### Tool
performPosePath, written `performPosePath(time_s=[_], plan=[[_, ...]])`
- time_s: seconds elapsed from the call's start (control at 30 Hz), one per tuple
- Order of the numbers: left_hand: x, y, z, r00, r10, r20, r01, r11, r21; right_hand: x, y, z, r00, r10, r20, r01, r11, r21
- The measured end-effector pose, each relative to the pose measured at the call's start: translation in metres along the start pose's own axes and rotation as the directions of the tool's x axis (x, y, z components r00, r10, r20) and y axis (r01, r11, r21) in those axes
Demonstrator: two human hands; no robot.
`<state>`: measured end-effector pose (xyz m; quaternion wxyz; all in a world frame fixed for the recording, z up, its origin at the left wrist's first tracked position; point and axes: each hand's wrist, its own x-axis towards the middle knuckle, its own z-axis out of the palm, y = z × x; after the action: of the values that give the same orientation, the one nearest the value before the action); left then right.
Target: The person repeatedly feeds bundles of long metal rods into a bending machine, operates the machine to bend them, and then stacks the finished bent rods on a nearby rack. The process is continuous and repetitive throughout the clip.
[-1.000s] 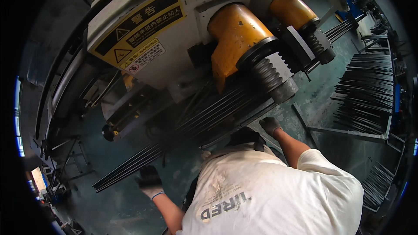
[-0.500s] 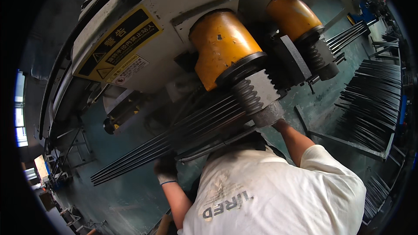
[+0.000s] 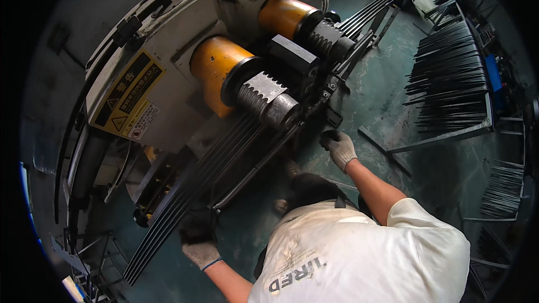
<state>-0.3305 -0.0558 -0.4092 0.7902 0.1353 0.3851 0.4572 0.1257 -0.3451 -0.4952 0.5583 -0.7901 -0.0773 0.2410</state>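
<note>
My left hand [image 3: 200, 247], in a pale glove with a dark front part, is beside the lower end of several long thin dark metal rods [image 3: 163, 221]. Its fingers blend into shadow, so their grip cannot be made out. The rods run slantwise under a bending machine's threaded grey cylinder [image 3: 269, 101]. My right hand [image 3: 338, 148], gloved alike, hangs over the floor just right of the machine's front rail [image 3: 264, 160]. Its dark fingers are curled in, and nothing shows in them.
Two orange machine heads [image 3: 222, 70] stand out from a pale housing with a yellow warning label [image 3: 128, 94]. On the right, a metal rack [image 3: 443, 143] bears a heap of dark rods. A loose bar [image 3: 384, 150] lies on the green floor.
My right hand has come out from behind the near grey cylinder and is now over the floor. The left hand remains by the rods. My view has shifted, with the machine now further left.
</note>
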Motion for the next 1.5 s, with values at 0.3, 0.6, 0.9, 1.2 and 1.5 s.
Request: performPosePath(time_s=[0.3, 0.6, 0.9, 1.2, 1.5], plan=[[0.024, 0.106, -0.113, 0.888, 0.300, 0.349, -0.344, 0.936, 0.071, 0.014, -0.187, 0.045, 0.922, -0.204, -0.329, 0.359, 0.767, 0.532], [-0.040, 0.076, 0.091, 0.742, 0.645, -0.183, -0.569, 0.750, 0.336, 0.078, -0.203, 0.044, 1.000, 0.031, -0.001, -0.018, 0.598, 0.801], [-0.075, 0.146, 0.263, 0.479, 0.870, 0.116, -0.774, 0.356, 0.524, 0.094, -0.223, 0.038, 0.999, 0.041, -0.005, -0.024, 0.687, 0.726], [-0.114, 0.107, 0.392, 0.426, 0.812, 0.400, -0.861, 0.228, 0.454, 0.139, -0.199, 0.034, 0.807, -0.587, -0.062, 0.578, 0.808, -0.113], [-0.087, 0.069, 0.472, 0.191, 0.588, 0.786, -0.792, -0.381, 0.477, 0.115, -0.228, 0.026, 0.976, -0.219, 0.003, 0.166, 0.751, 0.639]])
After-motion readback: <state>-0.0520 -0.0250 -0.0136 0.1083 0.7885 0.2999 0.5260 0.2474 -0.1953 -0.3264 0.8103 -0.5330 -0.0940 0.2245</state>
